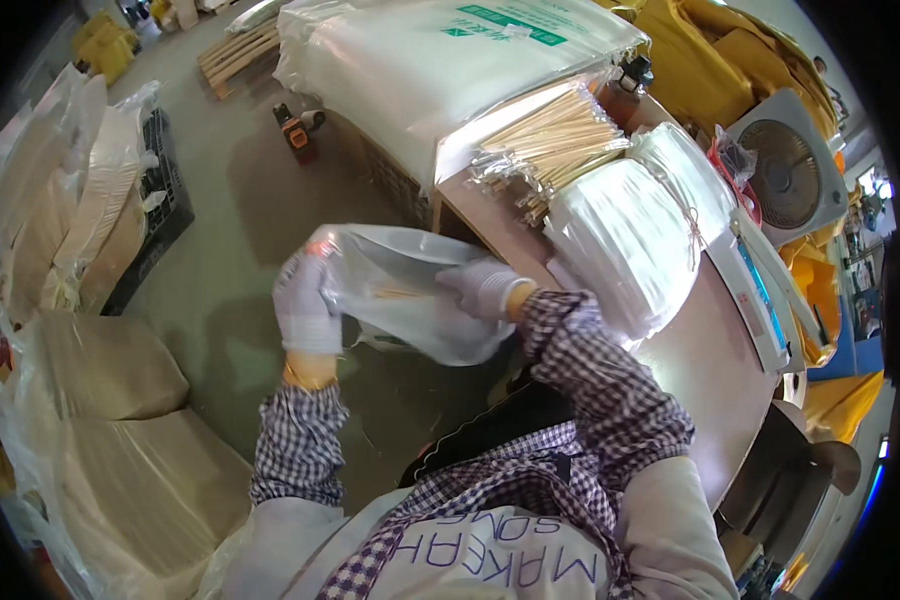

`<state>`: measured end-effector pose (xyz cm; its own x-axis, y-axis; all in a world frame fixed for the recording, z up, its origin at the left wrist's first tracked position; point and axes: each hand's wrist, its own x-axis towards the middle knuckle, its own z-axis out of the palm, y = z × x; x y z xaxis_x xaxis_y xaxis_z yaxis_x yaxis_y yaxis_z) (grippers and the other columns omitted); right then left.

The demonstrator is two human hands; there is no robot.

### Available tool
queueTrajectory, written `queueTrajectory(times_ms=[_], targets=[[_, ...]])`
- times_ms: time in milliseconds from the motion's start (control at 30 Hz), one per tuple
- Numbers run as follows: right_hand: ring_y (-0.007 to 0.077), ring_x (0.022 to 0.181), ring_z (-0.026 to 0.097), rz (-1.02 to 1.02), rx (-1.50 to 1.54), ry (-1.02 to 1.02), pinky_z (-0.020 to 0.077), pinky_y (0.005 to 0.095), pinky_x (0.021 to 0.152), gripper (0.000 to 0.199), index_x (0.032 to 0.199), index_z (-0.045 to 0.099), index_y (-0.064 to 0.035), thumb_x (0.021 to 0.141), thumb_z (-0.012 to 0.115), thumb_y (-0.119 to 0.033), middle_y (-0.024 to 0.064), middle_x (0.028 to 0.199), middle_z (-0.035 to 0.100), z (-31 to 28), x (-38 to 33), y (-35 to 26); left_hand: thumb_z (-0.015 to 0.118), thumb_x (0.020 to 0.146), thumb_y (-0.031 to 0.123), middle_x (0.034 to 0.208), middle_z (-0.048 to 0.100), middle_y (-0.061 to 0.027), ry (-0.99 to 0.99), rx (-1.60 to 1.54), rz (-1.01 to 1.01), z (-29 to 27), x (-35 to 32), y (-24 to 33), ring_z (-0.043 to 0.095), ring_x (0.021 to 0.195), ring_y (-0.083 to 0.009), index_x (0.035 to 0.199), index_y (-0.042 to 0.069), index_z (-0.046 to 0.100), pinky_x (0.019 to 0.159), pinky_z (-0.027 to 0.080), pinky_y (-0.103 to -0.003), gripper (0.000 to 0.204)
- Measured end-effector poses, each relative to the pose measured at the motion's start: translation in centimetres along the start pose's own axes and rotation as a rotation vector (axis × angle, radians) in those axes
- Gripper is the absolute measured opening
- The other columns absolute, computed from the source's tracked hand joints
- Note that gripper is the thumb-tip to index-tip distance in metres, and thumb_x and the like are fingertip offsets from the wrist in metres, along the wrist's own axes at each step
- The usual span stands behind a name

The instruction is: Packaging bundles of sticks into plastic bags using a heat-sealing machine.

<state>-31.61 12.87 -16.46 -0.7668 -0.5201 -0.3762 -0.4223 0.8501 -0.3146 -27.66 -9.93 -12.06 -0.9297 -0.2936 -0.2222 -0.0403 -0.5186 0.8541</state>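
Note:
A clear plastic bag point(400, 260) is stretched between my two gloved hands, over the floor left of the table. My left hand point(308, 298) is closed on the bag's left end. My right hand point(482, 288) grips the bag at its right side, with the fingers partly hidden by the film. A thin light-brown strip, perhaps a stick point(398, 294), shows through the plastic. On the table to the right of my hands lie a pile of thin wooden sticks point(555, 135) and a tied stack of clear plastic bags point(625, 240).
A long white device point(760, 290) and a grey fan point(785, 165) stand at the right. A large plastic-wrapped bale point(410, 70) is at the far side. An orange-black power tool point(298, 133) is on the floor. Plastic-wrapped brown stacks point(140, 450) lie left.

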Motion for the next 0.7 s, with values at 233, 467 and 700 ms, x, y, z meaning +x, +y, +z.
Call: queueTrajectory(times_ms=[233,467,700], targets=[[0.0164,0.095,0.059,0.020,0.531,0.872,0.0467,0.0263,0.082,0.032,0.110,0.057,0.0026,0.080,0.051,0.009,0.0101,0.104,0.063,-4.4,-15.5,4.7,0.063,0.079,0.011,0.072,0.058,-0.0037,0.159,0.008,0.018,0.4,9.8,2.5,0.055,0.064,-0.0140,0.085,0.000,0.064,0.055,0.048,-0.026,0.012],[0.0186,0.102,0.057,0.732,0.695,1.371,0.0452,0.0282,0.087,0.033,0.117,0.053,0.0020,0.084,0.053,0.003,0.0121,0.110,0.060,7.2,-42.0,12.0,0.048,0.090,0.009,0.106,0.053,-0.0090,-0.412,0.083,0.519,17.1,-1.5,-2.2,0.051,0.096,-0.0161,0.129,-0.003,0.038,0.088,0.041,-0.029,0.042],[0.0252,0.119,0.047,1.105,0.371,1.388,0.0395,0.0348,0.096,0.067,0.134,0.035,-0.0019,0.077,0.069,-0.016,0.0162,0.131,0.046,9.5,-48.1,10.4,0.051,0.087,0.004,0.086,0.058,-0.0054,-1.701,0.512,-0.001,27.4,-20.0,-21.4,0.055,0.077,-0.0126,0.116,-0.001,0.053,0.072,0.047,-0.026,0.029]])
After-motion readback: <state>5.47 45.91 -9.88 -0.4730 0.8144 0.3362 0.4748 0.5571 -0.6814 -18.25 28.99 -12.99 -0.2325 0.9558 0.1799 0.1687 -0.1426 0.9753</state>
